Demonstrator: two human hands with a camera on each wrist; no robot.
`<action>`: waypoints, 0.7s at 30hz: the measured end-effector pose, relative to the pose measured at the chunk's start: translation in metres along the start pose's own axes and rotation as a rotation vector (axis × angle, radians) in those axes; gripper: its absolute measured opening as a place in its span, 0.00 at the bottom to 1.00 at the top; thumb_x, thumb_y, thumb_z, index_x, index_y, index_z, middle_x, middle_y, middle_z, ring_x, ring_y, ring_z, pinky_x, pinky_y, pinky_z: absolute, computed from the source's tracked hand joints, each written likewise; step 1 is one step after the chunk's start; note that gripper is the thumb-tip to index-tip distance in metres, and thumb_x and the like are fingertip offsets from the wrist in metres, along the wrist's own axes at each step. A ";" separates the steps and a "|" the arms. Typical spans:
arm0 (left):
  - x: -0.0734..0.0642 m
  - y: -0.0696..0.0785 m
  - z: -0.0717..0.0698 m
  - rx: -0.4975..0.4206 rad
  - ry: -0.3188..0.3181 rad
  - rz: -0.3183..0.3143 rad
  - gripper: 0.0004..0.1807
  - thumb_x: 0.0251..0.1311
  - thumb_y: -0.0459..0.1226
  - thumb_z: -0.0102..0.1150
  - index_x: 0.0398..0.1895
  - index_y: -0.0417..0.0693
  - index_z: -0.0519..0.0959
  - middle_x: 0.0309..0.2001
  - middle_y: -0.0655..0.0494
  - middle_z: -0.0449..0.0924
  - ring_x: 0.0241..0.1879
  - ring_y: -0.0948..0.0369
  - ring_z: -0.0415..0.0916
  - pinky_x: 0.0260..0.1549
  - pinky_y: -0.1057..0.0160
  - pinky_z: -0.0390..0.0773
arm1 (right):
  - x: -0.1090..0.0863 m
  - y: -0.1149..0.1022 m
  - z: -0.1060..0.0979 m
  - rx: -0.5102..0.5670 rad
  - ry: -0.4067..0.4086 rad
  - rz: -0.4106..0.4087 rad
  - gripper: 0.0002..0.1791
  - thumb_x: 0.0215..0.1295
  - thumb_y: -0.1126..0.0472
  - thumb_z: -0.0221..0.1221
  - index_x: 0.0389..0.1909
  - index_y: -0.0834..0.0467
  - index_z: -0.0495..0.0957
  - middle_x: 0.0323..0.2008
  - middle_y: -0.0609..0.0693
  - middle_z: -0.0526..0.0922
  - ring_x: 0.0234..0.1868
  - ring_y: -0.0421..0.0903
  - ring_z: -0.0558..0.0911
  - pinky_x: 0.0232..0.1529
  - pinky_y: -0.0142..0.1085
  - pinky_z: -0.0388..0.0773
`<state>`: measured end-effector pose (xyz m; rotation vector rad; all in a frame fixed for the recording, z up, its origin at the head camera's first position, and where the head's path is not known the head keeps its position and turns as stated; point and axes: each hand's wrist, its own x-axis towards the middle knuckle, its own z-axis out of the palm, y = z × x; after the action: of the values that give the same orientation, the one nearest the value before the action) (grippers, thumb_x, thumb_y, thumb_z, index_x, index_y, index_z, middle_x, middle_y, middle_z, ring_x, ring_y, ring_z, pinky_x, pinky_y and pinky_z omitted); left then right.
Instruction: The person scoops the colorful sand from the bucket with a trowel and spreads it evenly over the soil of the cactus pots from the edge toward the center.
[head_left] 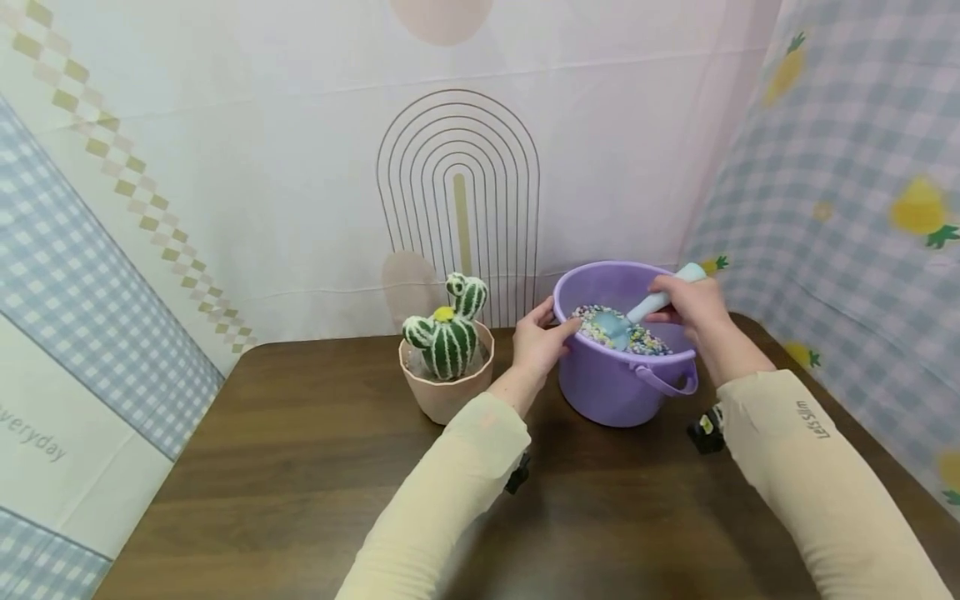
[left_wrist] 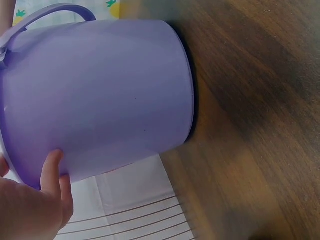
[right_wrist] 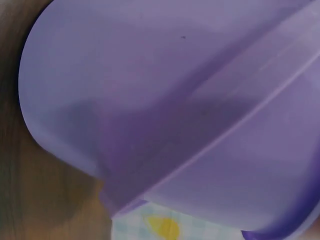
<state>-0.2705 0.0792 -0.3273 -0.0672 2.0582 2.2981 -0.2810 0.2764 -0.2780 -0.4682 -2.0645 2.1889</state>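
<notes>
A purple bucket (head_left: 609, 387) stands upright on the table, its handle (head_left: 667, 383) hanging down at the front. Inside lie many small multicoloured granules (head_left: 651, 342). My left hand (head_left: 537, 343) grips the bucket's left rim, thumb over the edge; in the left wrist view its fingers (left_wrist: 51, 175) lie against the outer wall. With my right hand (head_left: 699, 310) I hold the handle of a pale blue scoop (head_left: 613, 328), whose head is down in the granules. The right wrist view shows the bucket's wall (right_wrist: 135, 45) and handle (right_wrist: 200, 130) close up, without my hand.
Left of the bucket stands a pale pink pot (head_left: 442, 396) with a knitted-looking green cactus (head_left: 450, 348). Both are on a dark wooden table (head_left: 300, 467). A patterned cloth (head_left: 300, 208) hangs behind, and a checked one (head_left: 847, 167) closes off the right side.
</notes>
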 end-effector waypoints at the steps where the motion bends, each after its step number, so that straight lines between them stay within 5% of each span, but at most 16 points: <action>1: 0.000 0.000 0.000 -0.001 0.001 -0.001 0.33 0.52 0.33 0.65 0.64 0.49 0.69 0.60 0.47 0.74 0.47 0.53 0.80 0.39 0.60 0.83 | 0.000 0.000 0.000 0.032 0.009 0.011 0.10 0.56 0.70 0.54 0.35 0.63 0.62 0.15 0.45 0.75 0.14 0.40 0.81 0.21 0.30 0.81; 12: 0.004 -0.001 0.002 -0.008 0.011 0.004 0.33 0.51 0.31 0.65 0.64 0.49 0.69 0.59 0.47 0.74 0.46 0.52 0.80 0.37 0.61 0.84 | 0.001 -0.005 -0.004 0.275 0.079 0.041 0.12 0.56 0.70 0.54 0.39 0.61 0.62 0.16 0.47 0.77 0.16 0.42 0.82 0.21 0.32 0.82; 21: 0.001 0.000 0.003 0.009 0.022 0.005 0.33 0.52 0.32 0.65 0.64 0.49 0.69 0.59 0.48 0.75 0.47 0.54 0.80 0.37 0.61 0.84 | 0.001 -0.011 -0.020 0.410 0.067 0.031 0.05 0.56 0.72 0.54 0.27 0.61 0.70 0.15 0.50 0.78 0.17 0.44 0.82 0.20 0.33 0.82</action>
<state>-0.2719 0.0818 -0.3272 -0.0881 2.0815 2.3008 -0.2774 0.2968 -0.2685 -0.5191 -1.5238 2.4860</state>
